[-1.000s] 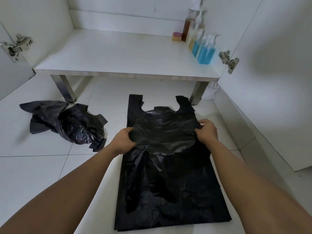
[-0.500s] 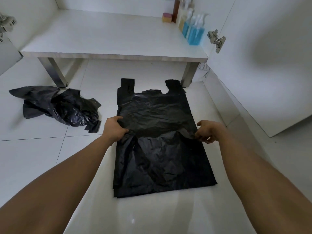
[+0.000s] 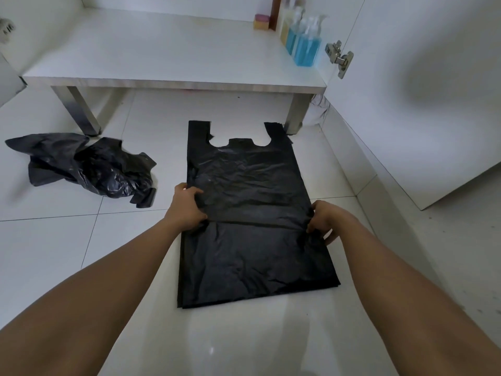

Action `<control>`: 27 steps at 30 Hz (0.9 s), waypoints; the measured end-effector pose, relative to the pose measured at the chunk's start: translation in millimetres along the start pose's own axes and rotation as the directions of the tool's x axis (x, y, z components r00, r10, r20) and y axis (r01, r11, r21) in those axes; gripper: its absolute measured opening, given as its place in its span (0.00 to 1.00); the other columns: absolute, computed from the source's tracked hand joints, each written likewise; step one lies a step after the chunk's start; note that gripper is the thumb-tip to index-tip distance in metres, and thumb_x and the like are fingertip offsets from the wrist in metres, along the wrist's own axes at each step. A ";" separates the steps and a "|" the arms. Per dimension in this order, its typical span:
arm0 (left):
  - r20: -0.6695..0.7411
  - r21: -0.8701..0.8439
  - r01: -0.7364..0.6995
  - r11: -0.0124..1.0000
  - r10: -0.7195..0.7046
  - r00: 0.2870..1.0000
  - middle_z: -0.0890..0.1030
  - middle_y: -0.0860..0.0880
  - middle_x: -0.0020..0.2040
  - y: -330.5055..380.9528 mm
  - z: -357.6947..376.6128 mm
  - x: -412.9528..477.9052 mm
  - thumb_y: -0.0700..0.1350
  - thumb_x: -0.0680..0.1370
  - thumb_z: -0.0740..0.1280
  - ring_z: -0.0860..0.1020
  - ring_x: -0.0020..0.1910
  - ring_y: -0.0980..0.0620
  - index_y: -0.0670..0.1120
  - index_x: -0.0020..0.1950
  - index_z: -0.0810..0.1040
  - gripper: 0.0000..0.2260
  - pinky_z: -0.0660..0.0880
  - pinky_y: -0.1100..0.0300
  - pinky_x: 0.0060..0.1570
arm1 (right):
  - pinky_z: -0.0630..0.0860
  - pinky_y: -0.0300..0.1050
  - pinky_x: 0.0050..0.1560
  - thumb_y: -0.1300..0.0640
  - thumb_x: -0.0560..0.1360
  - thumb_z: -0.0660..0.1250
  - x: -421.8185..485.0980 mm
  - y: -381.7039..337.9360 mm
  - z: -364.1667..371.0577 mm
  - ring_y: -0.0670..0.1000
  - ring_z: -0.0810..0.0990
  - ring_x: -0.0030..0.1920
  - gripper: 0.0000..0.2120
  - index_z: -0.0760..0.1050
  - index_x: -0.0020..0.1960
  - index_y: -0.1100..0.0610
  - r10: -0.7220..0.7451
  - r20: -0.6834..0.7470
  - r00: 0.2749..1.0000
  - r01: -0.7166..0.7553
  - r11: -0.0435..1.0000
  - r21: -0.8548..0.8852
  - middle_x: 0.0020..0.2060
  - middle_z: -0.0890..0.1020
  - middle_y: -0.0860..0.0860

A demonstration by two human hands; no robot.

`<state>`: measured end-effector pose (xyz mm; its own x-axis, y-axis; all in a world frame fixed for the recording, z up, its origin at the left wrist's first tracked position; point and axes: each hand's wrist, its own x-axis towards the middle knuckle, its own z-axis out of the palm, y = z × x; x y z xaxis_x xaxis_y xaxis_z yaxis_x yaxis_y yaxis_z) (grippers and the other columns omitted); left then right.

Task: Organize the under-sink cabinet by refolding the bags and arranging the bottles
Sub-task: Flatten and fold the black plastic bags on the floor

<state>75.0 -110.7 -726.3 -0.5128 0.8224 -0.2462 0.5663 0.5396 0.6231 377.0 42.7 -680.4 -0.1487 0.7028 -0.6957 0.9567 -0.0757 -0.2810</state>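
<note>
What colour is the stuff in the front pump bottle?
Blue; the pump bottle shows in the head view.

The left hand (image 3: pixel 187 210) and right hand (image 3: pixel 324 221) are gripping the bag (image 3: pixel 252 253) at its side edges. Outward from the left grip, bare floor (image 3: pixel 54 253) is lying open up to the crumpled bag (image 3: pixel 89 166), which is sitting ahead and left, well apart. Outside the right grip, only a narrow strip of floor is running along a white panel (image 3: pixel 420 104). Ahead of both grips, the shelf (image 3: pixel 162 58) is blocking the way. Its right leg (image 3: pixel 296 112) is standing just beside the bag's far right corner, and its left leg (image 3: pixel 81 112) is standing near the crumpled bag. Bottles (image 3: pixel 306 47) are crowding the shelf's right end, beside a hinge (image 3: pixel 339 59).
</note>
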 end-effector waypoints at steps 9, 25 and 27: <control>-0.123 0.464 -0.270 0.844 0.363 0.924 0.62 0.44 0.77 8.5 16.2 -16.0 0.61 0.70 0.70 0.62 0.73 0.40 0.51 0.68 0.73 0.30 0.60 0.37 0.68 | 0.74 0.59 0.60 0.46 0.70 0.72 6.9 -15.8 29.7 0.60 0.74 0.64 0.33 0.65 0.70 0.53 -0.258 -0.455 0.852 0.185 0.962 -0.199 0.63 0.73 0.56; 0.058 0.488 -0.279 0.827 0.287 0.956 0.42 0.50 0.83 -34.5 80.5 -44.2 0.73 0.77 0.40 0.37 0.81 0.47 0.53 0.83 0.43 0.39 0.38 0.40 0.77 | 0.64 0.57 0.64 0.44 0.81 0.58 13.8 62.2 124.2 0.55 0.70 0.65 0.18 0.74 0.66 0.51 -0.433 -0.648 0.627 0.296 0.901 -0.317 0.64 0.74 0.51; 0.043 0.478 -0.272 0.835 0.287 0.957 0.44 0.50 0.83 -34.1 82.0 -43.8 0.74 0.77 0.40 0.38 0.81 0.47 0.53 0.83 0.45 0.40 0.39 0.40 0.77 | 0.66 0.57 0.60 0.46 0.81 0.60 20.0 72.1 106.4 0.56 0.71 0.62 0.16 0.75 0.64 0.51 -0.349 -0.684 0.641 0.200 0.936 -0.290 0.62 0.76 0.52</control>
<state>131.0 -150.4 -797.7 -0.3001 0.9498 -0.0885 0.9210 0.3127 0.2324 416.3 -24.0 -784.9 -0.2584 0.9604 0.1045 0.9381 0.2752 -0.2101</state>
